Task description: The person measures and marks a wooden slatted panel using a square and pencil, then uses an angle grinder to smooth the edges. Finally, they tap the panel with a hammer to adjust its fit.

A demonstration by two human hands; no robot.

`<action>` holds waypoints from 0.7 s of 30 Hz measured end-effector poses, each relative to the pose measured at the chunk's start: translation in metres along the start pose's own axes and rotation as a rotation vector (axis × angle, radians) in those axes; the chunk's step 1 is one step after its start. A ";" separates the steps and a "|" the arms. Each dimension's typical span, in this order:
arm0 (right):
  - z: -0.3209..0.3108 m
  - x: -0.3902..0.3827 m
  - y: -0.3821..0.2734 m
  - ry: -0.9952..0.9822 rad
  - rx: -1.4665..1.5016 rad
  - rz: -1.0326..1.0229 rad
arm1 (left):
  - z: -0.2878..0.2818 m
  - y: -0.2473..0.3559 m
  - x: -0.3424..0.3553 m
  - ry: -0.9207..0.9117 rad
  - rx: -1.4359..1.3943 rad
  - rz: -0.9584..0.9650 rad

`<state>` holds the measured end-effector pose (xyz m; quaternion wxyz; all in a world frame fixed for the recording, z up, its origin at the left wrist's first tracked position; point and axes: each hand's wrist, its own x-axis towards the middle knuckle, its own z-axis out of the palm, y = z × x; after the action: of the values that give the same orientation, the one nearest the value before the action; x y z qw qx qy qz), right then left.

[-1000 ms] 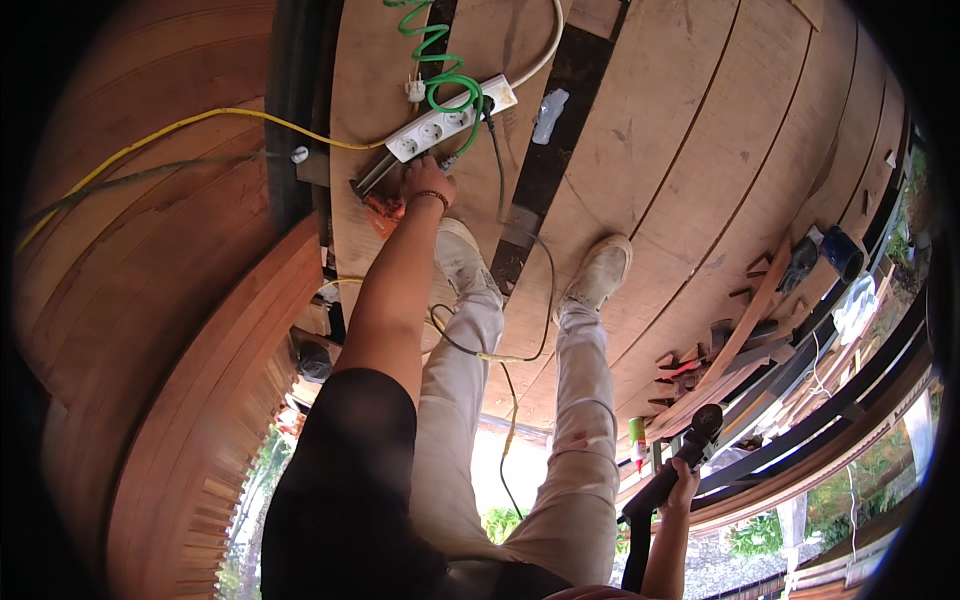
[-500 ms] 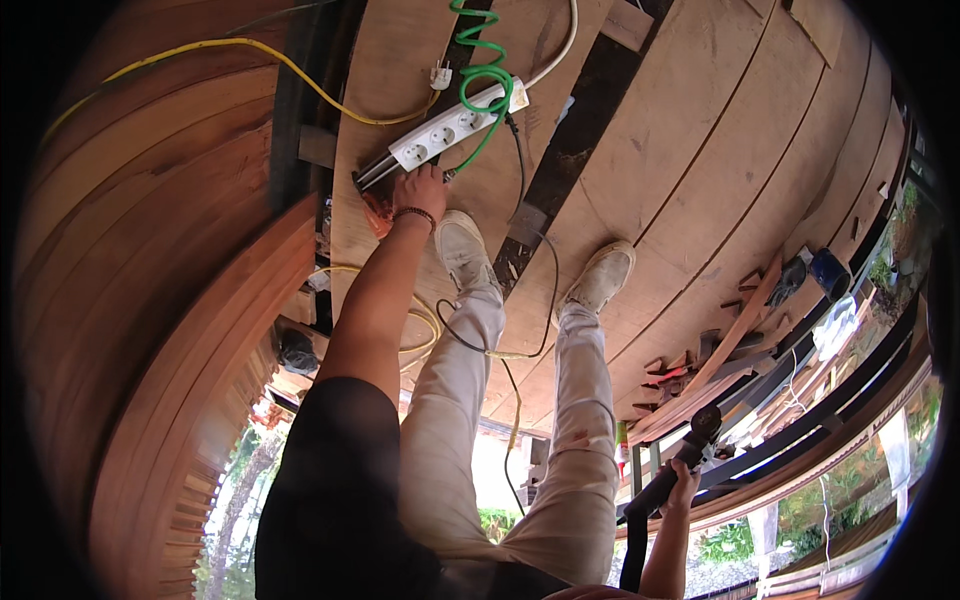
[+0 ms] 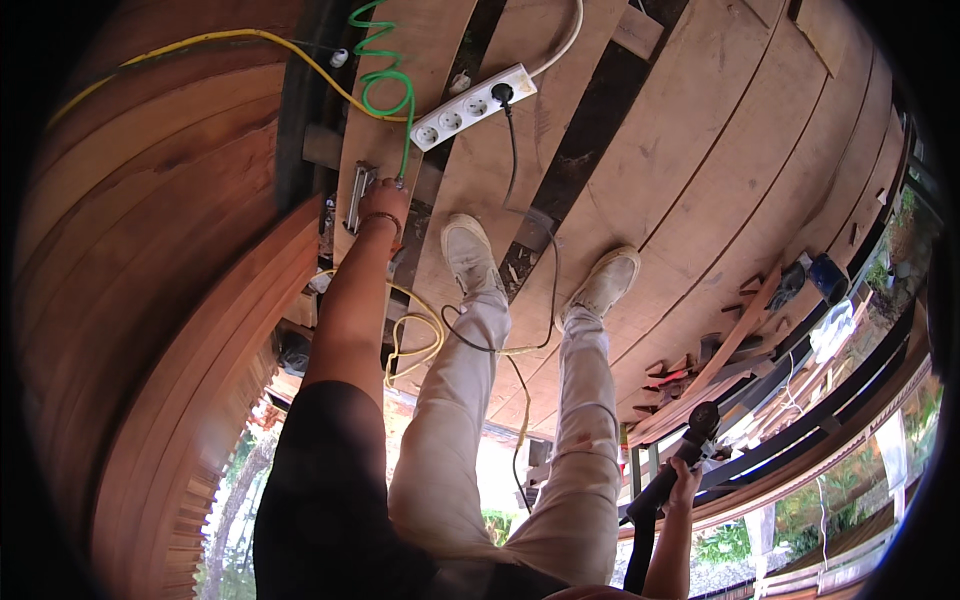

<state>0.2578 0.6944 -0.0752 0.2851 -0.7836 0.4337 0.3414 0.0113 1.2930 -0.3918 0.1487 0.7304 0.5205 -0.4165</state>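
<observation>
From here, L hand (image 3: 385, 203) looks clamped on metal tool (image 3: 359, 197) ~11 o'clk, R hand (image 3: 684, 487) round black tool (image 3: 655, 491) ~4, so best keep hose (image 3: 408, 128) slack, off strip (image 3: 474, 107) @ 12.

The plank floor (image 3: 640, 140) is carrying a white power strip (image 3: 475, 106), which is lying across a dark gap (image 3: 486, 30); a yellow cord (image 3: 440, 332) is looping beside two pale shoes (image 3: 608, 277) that are standing apart.
</observation>
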 end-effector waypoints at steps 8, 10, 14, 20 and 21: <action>-0.022 -0.009 0.025 -0.054 -0.034 -0.057 | 0.045 -0.008 0.007 0.319 -0.134 -0.025; -0.026 -0.025 0.042 -0.043 0.002 -0.080 | 0.035 0.003 -0.030 -0.023 -0.306 0.063; -0.053 -0.062 0.125 0.009 0.052 -0.164 | 0.041 0.038 -0.140 -0.286 -0.288 0.433; -0.071 -0.175 0.260 0.266 0.216 0.078 | -0.030 0.063 -0.305 -0.608 -0.007 0.865; -0.086 -0.222 0.234 0.310 0.148 0.111 | -0.071 0.069 -0.336 -0.614 -0.021 0.866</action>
<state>-0.0085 0.6305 0.1151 0.2524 -0.7786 0.5389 0.1991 0.0669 1.0970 -0.1071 0.4600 0.7212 0.1081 -0.5065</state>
